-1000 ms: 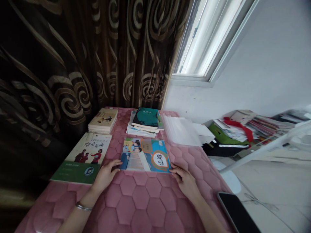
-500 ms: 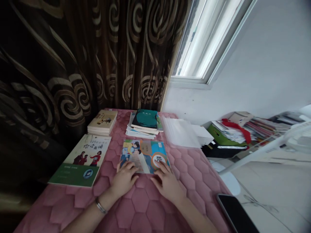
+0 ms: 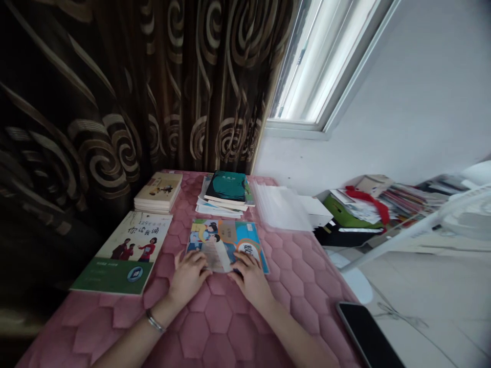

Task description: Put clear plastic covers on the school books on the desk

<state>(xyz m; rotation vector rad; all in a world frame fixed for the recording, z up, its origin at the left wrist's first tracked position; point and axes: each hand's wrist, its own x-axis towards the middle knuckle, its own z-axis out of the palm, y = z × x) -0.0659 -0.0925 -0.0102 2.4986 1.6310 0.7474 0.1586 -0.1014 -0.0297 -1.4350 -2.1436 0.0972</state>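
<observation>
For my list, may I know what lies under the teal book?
Pale papers or booklets stick out beneath the teal book; their covered parts are hidden, so I cannot count them.

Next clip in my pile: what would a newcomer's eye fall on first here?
Probably the dark curtain with its pale swirls, filling the upper left, and the bright window to its right. Then the pink table cover with its hexagon pattern, spread below. At its middle, the left hand and right hand rest their fingers on a blue-and-orange book.
</observation>
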